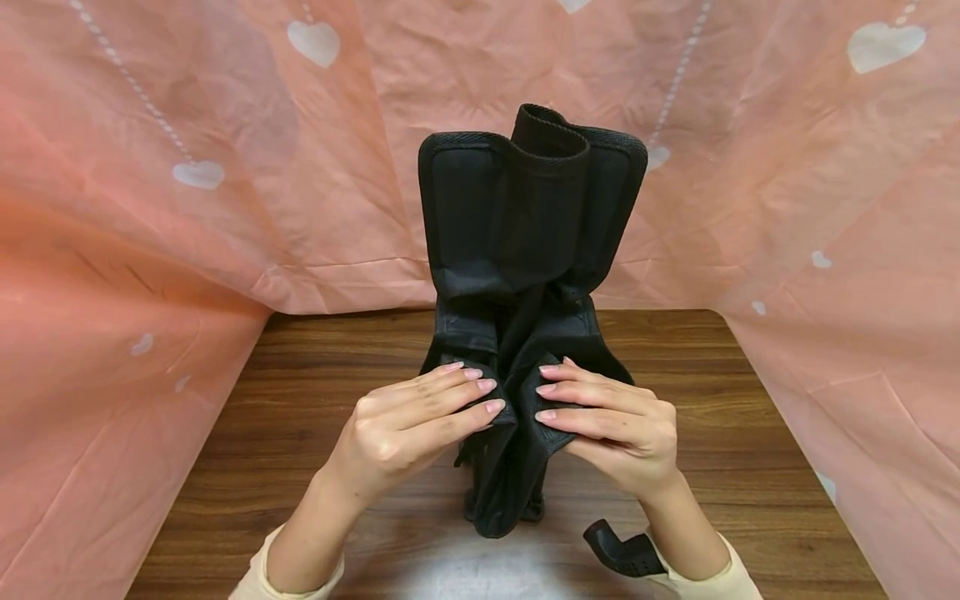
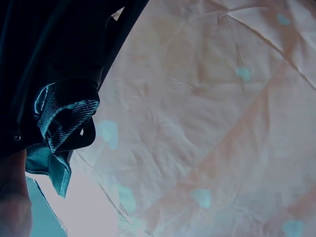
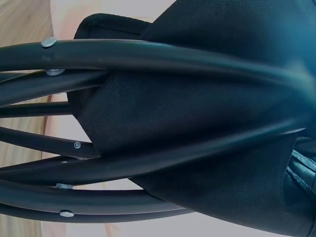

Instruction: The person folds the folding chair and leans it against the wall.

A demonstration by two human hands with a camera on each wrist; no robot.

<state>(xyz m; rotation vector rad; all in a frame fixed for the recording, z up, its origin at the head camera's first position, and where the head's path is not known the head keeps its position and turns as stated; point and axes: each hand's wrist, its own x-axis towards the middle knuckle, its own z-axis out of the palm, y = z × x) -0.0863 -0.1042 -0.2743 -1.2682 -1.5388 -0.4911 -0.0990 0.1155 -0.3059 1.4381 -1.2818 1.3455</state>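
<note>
A partly folded black fabric chair (image 1: 465, 217) stands upright in the middle of the head view, its cloth bunched into folds at the lower part. The left hand (image 1: 412, 421) grips the cloth from the left, fingers laid over it and thumb hidden. From the right, the right hand (image 1: 618, 417) holds the opposite fold the same way. Part of the left hand (image 2: 15, 202) shows at the left wrist view's edge, beside a woven black strap (image 2: 74, 116). In the right wrist view, curved black tubes (image 3: 123, 54) with silver rivets run across the dark cloth (image 3: 187, 108).
The chair is over a brown wood-grain table (image 1: 300, 400). A short bent black tube (image 1: 622, 550) is beside the right sleeve (image 1: 708, 575). Pink cloth (image 1: 337, 167) printed with pale hearts hangs behind and on both sides.
</note>
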